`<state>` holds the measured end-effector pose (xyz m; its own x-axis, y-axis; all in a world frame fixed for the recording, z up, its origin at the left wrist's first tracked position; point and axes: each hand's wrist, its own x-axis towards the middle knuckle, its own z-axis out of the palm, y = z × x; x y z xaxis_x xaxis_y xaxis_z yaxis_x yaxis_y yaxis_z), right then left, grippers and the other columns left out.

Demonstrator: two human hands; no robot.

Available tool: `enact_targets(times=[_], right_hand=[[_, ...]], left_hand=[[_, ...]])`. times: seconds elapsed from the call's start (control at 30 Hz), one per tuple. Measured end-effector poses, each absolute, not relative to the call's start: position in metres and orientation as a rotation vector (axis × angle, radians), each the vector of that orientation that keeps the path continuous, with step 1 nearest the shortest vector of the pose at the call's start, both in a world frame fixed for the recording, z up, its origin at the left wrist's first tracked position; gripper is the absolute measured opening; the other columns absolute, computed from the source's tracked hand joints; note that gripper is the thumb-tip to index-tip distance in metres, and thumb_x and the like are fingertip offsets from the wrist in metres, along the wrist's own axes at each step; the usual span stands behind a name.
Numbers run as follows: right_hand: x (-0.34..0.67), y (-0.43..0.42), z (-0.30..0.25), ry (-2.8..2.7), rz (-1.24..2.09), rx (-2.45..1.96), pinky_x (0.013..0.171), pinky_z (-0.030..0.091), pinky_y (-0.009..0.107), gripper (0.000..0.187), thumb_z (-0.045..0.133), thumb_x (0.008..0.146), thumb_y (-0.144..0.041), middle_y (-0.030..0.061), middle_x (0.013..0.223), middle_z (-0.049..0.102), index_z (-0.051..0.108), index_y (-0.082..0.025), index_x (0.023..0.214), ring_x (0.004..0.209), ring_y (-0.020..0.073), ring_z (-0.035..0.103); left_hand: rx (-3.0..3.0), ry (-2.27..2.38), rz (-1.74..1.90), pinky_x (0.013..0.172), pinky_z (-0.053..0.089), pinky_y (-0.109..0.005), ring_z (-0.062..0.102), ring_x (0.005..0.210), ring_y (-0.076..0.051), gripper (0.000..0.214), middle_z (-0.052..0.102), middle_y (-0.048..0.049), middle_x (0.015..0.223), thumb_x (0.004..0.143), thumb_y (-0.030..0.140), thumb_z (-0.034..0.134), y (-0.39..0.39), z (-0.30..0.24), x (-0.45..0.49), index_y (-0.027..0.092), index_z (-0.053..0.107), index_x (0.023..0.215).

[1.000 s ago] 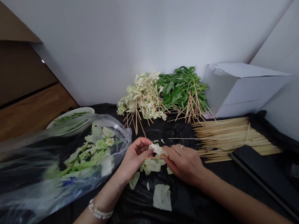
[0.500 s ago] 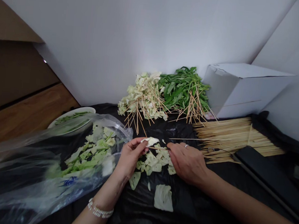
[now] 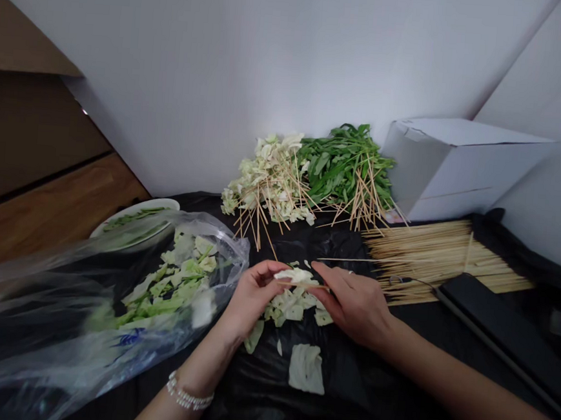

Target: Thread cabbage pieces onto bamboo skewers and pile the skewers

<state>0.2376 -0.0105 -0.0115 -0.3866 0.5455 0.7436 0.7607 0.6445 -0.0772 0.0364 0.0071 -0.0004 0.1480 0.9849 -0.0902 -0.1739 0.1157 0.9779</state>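
Between my hands, a pale cabbage piece (image 3: 297, 275) sits on a thin wooden skewer (image 3: 298, 284). My left hand (image 3: 253, 293) pinches the cabbage at its left end, fingers closed. Thumb and fingers of my right hand (image 3: 351, 300) close around the skewer's right part. Loose cabbage pieces (image 3: 285, 307) lie just beneath on black plastic sheeting (image 3: 255, 402). One larger flat cabbage leaf piece (image 3: 307, 369) rests nearer to me. The skewer's ends are partly hidden by my fingers.
At left lies a clear plastic bag (image 3: 152, 355) with cut cabbage (image 3: 177, 292), beside a white plate (image 3: 115, 213) of greens. Skewered cabbage (image 3: 269, 170) and skewered leafy greens (image 3: 342, 163) lean by the wall. Many skewers (image 3: 427, 254), a white box (image 3: 449, 165) and a black case (image 3: 494, 330) are right.
The cabbage piece has shifted right along the skewer, and my left hand has moved slightly right with it. My right fingers have spread a little around the skewer.
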Motion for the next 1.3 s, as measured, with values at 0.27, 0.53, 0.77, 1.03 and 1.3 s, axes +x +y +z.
enact_targets(times=[0.27, 0.53, 0.77, 1.03, 1.3], right_hand=[[0.232, -0.018, -0.014, -2.305, -0.034, -1.006, 0.056, 0.037, 0.027, 0.018, 0.041, 0.097, -0.022, 0.0024, 0.08, 0.068, 0.058, -0.016, 0.097, 0.067, 0.0141, 0.063], [0.237, -0.015, -0.014, -2.66, -0.132, -1.035, 0.051, 0.026, 0.03, 0.026, 0.044, 0.081, -0.002, 0.0027, 0.081, 0.064, 0.057, -0.016, 0.099, 0.062, 0.0149, 0.056], [0.239, -0.014, -0.016, -2.749, -0.236, -0.883, 0.052, 0.029, 0.029, 0.021, 0.044, 0.091, -0.009, 0.002, 0.084, 0.062, 0.057, -0.017, 0.106, 0.063, 0.0141, 0.054], [0.242, -0.01, -0.011, -2.462, -0.427, -0.964, 0.051, 0.033, 0.026, 0.022, 0.047, 0.093, -0.012, 0.0017, 0.074, 0.062, 0.06, -0.013, 0.111, 0.061, 0.013, 0.055], [0.237, -0.012, -0.029, -2.46, -0.286, -0.951, 0.056, 0.043, 0.025, 0.058, 0.038, 0.095, -0.011, 0.0035, 0.082, 0.068, 0.024, -0.012, 0.151, 0.067, 0.014, 0.061]], left_hand=[[1.279, 0.959, 1.044, 0.063, 0.048, -0.024, 0.06, 0.064, -0.013, 0.021, 0.068, -0.0025, 0.072, 0.065, 0.03, 0.084, -0.005, 0.005, 0.047, 0.016, 0.071, 0.075], [1.485, 0.973, 0.932, 0.06, 0.042, -0.024, 0.056, 0.062, -0.014, 0.007, 0.066, -0.0022, 0.07, 0.075, 0.023, 0.072, -0.005, 0.002, 0.041, 0.017, 0.071, 0.077], [1.888, 0.983, 0.699, 0.074, 0.044, -0.027, 0.062, 0.077, -0.018, 0.026, 0.071, -0.0021, 0.081, 0.073, 0.003, 0.057, 0.002, 0.004, 0.025, 0.021, 0.073, 0.083], [1.038, 0.868, 1.002, 0.066, 0.049, -0.026, 0.064, 0.073, -0.016, 0.013, 0.069, -0.0037, 0.084, 0.077, 0.022, 0.067, 0.007, 0.015, 0.026, 0.02, 0.057, 0.085], [1.396, 0.876, 0.861, 0.057, 0.039, -0.019, 0.049, 0.061, -0.008, 0.022, 0.057, 0.0026, 0.072, 0.069, 0.017, 0.078, 0.0, 0.006, 0.032, 0.018, 0.068, 0.088]])
